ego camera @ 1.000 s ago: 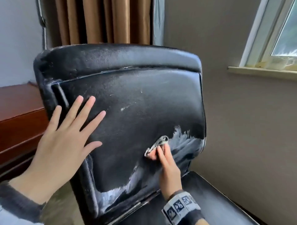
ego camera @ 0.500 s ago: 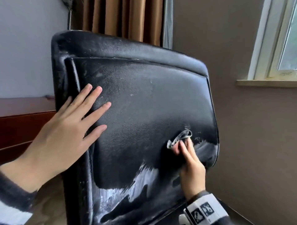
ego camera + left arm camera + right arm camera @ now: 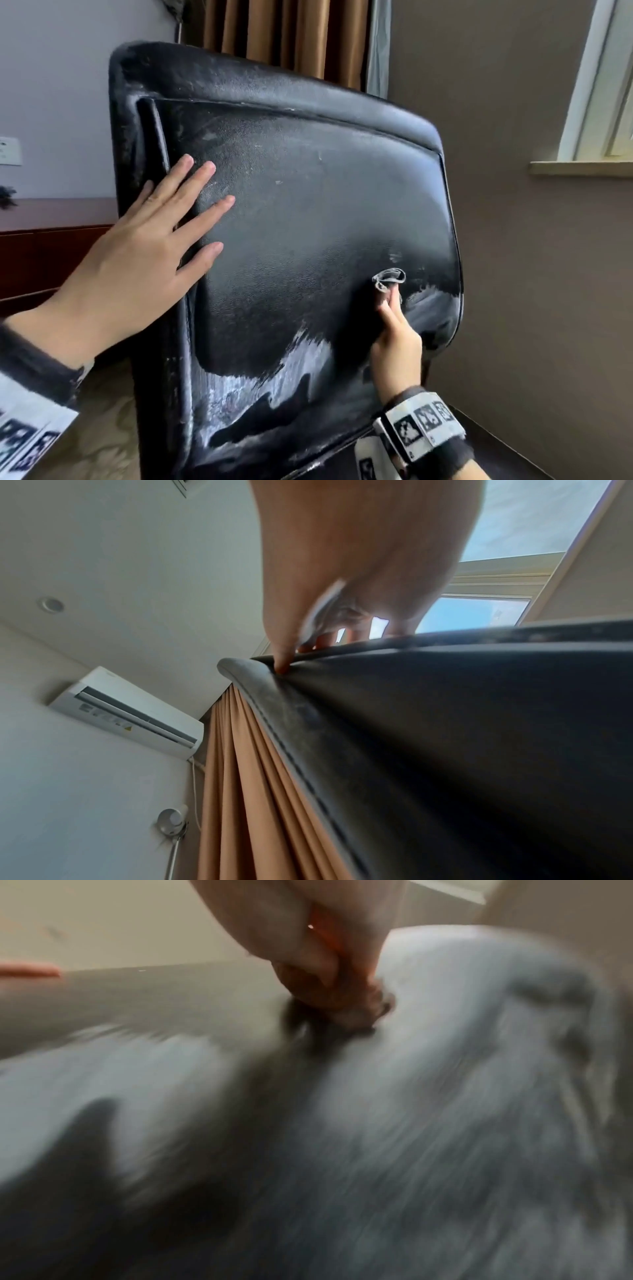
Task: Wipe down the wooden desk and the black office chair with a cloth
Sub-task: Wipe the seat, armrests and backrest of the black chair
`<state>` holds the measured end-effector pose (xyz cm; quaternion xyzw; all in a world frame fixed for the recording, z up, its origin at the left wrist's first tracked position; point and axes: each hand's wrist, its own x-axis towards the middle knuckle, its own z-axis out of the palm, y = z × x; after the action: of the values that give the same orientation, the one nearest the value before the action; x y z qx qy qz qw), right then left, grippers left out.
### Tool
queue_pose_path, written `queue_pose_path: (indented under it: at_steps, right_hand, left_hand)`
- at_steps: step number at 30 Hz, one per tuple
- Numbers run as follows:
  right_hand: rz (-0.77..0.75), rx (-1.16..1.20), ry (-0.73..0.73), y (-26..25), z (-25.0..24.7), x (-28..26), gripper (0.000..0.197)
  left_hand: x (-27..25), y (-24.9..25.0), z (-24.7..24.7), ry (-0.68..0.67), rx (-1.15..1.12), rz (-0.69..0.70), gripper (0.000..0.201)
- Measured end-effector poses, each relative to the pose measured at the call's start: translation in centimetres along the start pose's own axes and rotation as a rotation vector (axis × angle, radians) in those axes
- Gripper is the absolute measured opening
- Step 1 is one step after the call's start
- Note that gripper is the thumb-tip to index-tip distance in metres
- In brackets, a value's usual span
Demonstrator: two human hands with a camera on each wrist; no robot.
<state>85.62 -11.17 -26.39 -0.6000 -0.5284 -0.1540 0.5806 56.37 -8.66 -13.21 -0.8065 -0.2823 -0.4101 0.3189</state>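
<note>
**Dusty chair back, one hand bracing, one hand rubbing**

A room with taupe walls, a patterned carpet underfoot and a pale sill under a window on the right frames the scene.

Nearest the camera, grey knit cuffs and marker-printed wristbands sit at both wrists. The right hand reaches up from below against the lower right part of the black office chair back; its fingers are drawn together and pinch a small crumpled grey cloth, holding it against the leather. The right wrist view is heavily smeared, showing only bunched fingertips pushed into a dark-and-whitish surface.

The left hand lies flat on the left side of the chair back, fingers straight and fanned apart, the palm across the raised side seam. In the left wrist view its fingertips touch the leather just beside the stitched edge of the chair.

The leather around the middle looks dark, while whitish streaky patches cover the bottom band and the lower right corner beside the cloth; the top roll and left edge carry a grey film and specks.

Behind the chair on the left stands the reddish wooden bench, against a pale wall with a white wall plate. Farther back hang tan curtains, and the left wrist view shows a wall air conditioner high beside the curtains.
</note>
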Motion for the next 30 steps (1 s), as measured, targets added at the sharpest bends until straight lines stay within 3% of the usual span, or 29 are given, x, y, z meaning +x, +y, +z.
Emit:
queue_pose_path:
  at_steps: [5, 7, 10, 12, 15, 17, 22, 25, 30]
  right_hand:
    - [-0.220, 0.042, -0.172, -5.1, 3.2, -9.2, 0.082]
    - [-0.259, 0.075, -0.198, -5.7, 1.8, -8.6, 0.081]
    - [-0.107, 0.069, -0.100, -6.3, 0.3, -4.4, 0.073]
    - [-0.001, 0.092, -0.140, -8.5, 0.6, -4.5, 0.071]
    - [-0.209, 0.158, -0.292, -11.0, 1.4, -10.2, 0.064]
    - [-0.357, 0.163, -0.350, -10.8, 0.0, -11.8, 0.076]
    - [-0.468, 0.179, -0.180, -12.9, -0.1, -5.4, 0.065]
    - [-0.623, 0.162, -0.277, -13.4, 1.7, -7.0, 0.056]
    - [-0.899, 0.061, -0.603, -8.6, 0.0, -9.2, 0.044]
  left_hand:
    - [-0.1, 0.2, -1.2, -0.081, 0.084, -0.009, 0.059]
    - [-0.1, 0.6, -1.7, -0.102, 0.142, 0.006, 0.060]
    - [0.3, 1.1, -2.5, -0.154, 0.250, 0.027, 0.064]
    - [0.3, 1.0, -2.8, -0.190, 0.281, 0.025, 0.066]
    - [-0.1, 0.6, -2.9, -0.203, 0.264, 0.006, 0.067]
    - [-0.2, 0.6, -2.9, -0.196, 0.249, 0.003, 0.067]
    - [0.1, 1.2, -2.9, -0.173, 0.214, -0.014, 0.066]
    - [-0.2, 0.9, -3.0, -0.195, 0.259, -0.007, 0.067]
    - [-0.3, 1.8, -2.8, -0.185, 0.318, 0.034, 0.063]
